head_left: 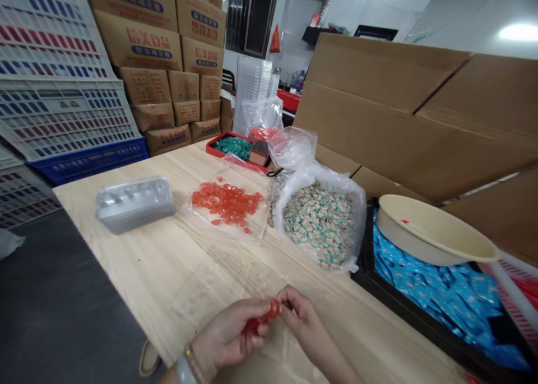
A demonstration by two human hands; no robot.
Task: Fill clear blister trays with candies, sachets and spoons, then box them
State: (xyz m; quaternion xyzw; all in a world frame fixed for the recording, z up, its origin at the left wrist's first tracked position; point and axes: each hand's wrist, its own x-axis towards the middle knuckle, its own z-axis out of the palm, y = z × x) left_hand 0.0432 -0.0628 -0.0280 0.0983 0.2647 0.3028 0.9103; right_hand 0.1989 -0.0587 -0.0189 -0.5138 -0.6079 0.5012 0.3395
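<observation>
Red pieces (274, 308) in the hands (229, 331) over a wooden table (138, 260), red pile (227, 202) beyond, near an open bag (356, 204).

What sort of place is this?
Probably a small packing workshop: stacked printed cartons, slatted plastic crates, and a clear bag full of small patterned pieces on a table.

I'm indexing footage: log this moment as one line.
left hand: holding red pieces | right hand: at their right end | ahead: loose red pile on clear plastic, open bag beside it
</observation>
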